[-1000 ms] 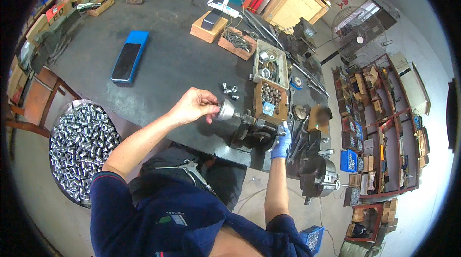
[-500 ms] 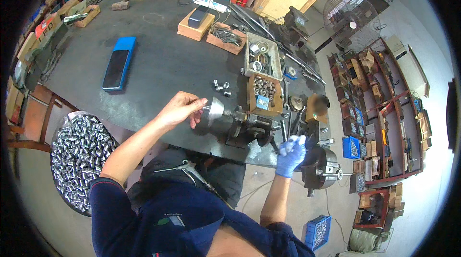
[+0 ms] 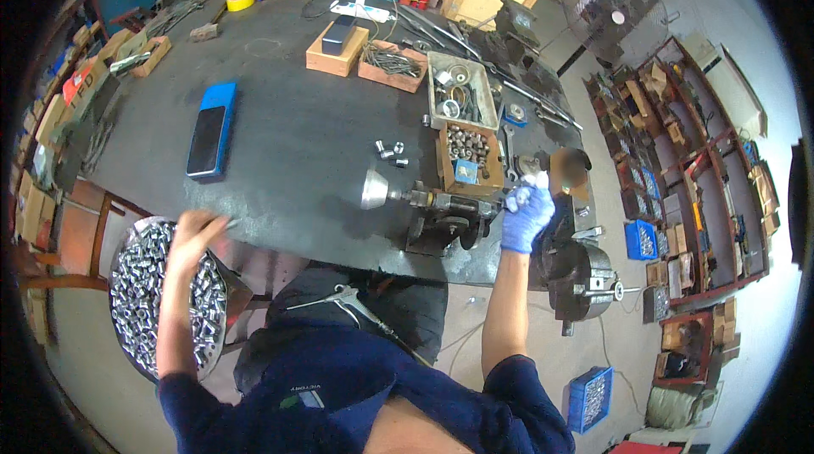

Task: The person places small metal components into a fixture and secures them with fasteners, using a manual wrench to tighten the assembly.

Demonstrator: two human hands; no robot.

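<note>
Left hand (image 3: pixel 199 238): bare, motion-blurred, above the upper edge of the tub (image 3: pixel 225 306) of metal fittings (image 3: pixel 140 284). Its fingers are drawn together, with a small grey shape at their tips; whether they grip a fitting cannot be told.

Clock positions are taken from the bench fixture (image 3: pixel 449 223), at the near edge of the workbench (image 3: pixel 292 136). The tub lies between 8 and 9 o'clock, well apart and beyond the bench. The fixture's silver cone (image 3: pixel 374 189) points to 10; loose fittings (image 3: pixel 389 150) lie at 11.

Right hand (image 3: pixel 527 217): gloved in blue, at 3 o'clock beside the fixture's end, fingers curled; any hold there cannot be confirmed.

Judgement: the step in hand is a transfer of single fittings between tub and fixture, direction undetermined. The next move calls for a sure pinch on one piece, with the right hand ready at the fixture's end.
</note>
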